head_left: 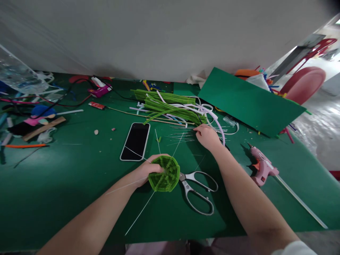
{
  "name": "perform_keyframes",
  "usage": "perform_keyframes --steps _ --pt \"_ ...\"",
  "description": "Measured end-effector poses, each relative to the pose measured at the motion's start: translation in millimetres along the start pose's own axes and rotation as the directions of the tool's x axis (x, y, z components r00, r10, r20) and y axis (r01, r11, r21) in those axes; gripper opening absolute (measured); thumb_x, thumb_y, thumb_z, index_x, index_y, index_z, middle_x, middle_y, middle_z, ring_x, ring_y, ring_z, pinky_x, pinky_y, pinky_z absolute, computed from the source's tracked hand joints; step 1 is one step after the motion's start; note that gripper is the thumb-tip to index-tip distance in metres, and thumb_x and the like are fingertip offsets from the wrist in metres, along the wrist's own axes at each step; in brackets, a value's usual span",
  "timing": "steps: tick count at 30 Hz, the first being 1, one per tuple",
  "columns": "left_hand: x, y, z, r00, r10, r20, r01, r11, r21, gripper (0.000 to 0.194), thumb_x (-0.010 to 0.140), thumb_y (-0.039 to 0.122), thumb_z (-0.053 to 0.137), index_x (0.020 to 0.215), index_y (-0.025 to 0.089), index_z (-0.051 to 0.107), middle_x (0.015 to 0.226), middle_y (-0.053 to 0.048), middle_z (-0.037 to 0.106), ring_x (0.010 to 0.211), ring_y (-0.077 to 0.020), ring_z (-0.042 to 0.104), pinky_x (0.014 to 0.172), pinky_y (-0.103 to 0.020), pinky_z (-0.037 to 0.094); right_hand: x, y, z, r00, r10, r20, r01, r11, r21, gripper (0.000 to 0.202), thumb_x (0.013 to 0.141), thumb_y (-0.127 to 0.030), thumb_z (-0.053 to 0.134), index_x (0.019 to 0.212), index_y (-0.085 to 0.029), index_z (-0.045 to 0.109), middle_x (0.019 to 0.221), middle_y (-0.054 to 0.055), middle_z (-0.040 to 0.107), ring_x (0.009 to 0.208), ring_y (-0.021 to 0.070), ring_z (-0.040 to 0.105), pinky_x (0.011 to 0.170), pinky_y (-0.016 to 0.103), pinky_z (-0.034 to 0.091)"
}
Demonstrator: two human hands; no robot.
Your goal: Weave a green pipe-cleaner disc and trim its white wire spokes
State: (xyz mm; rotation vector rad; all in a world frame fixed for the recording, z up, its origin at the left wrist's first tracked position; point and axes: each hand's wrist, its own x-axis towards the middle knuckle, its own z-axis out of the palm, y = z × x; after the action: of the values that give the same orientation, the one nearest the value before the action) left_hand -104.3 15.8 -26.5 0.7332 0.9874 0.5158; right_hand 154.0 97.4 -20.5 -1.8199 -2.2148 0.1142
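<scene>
1. a person's two bare hands work over a green bench [79, 180]; the left hand [145, 170] is low and near the middle, the right hand [208, 137] farther out and to the right.
2. the left hand grips a fuzzy green round piece [167, 177] by its left side, thumb laid over the ribbed face, which is turned up toward the camera. thin pale spokes [140, 213] stick out from it in several directions.
3. the right hand has its fingers bent together, tips pointing left, down among loose thin wires [187, 134] on the bench. whether a wire is pinched between them, i cannot tell.
4. the loose wires lie beyond the green round piece and somewhat to its right. their long axis runs mostly side to side, across the person's reach. the right hand is at them; the left hand is well apart, nearer the body.
5. just beyond the wires lies a bundle of green fuzzy stems [170, 106], also running roughly side to side.
6. scissors [186, 185] lie right of the green round piece, handles pointing right, blades hidden. a phone [135, 141] lies beyond the left hand, and a pink glue gun [262, 166] right of the right forearm.
</scene>
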Motion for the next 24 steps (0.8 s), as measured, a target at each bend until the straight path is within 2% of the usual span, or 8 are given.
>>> perform_keyframes --steps 6,12,24 --pt "-0.3 0.0 -0.2 1.000 0.010 0.014 -0.010 1.000 0.019 0.054 0.053 0.020 0.062 0.106 0.017 0.056 0.097 -0.009 0.065 0.093 -0.0299 0.058 0.081 -0.045 0.044 0.9 2.6 4.8 0.999 -0.021 -0.030 0.021 1.000 0.004 0.031 0.079 -0.013 0.039 0.095 -0.015 0.066 0.096 0.007 0.063 0.088 0.0193 0.056 0.070 0.027 0.046" --pt "0.2 0.1 0.1 1.000 0.008 0.005 -0.008 1.000 0.024 0.055 0.051 0.019 0.062 0.106 0.018 0.056 0.098 -0.007 0.064 0.095 -0.0300 0.057 0.081 -0.043 0.045 0.3 3.3 7.6 0.999 -0.016 -0.044 0.015 1.000 -0.019 0.033 0.080 -0.014 0.039 0.105 -0.015 0.062 0.097 0.009 0.061 0.088 0.0201 0.056 0.069 0.028 0.045" --pt "0.2 -0.4 0.0 1.000 0.021 0.003 -0.021 1.000 0.001 0.053 0.051 0.017 0.062 0.104 0.018 0.056 0.097 -0.007 0.065 0.095 -0.0297 0.057 0.081 -0.043 0.044 0.4 1.7 4.9 0.999 -0.014 -0.034 0.014 1.000 -0.017 0.031 0.079 -0.012 0.040 0.097 -0.016 0.065 0.096 0.008 0.062 0.087 0.0198 0.057 0.069 0.027 0.045"
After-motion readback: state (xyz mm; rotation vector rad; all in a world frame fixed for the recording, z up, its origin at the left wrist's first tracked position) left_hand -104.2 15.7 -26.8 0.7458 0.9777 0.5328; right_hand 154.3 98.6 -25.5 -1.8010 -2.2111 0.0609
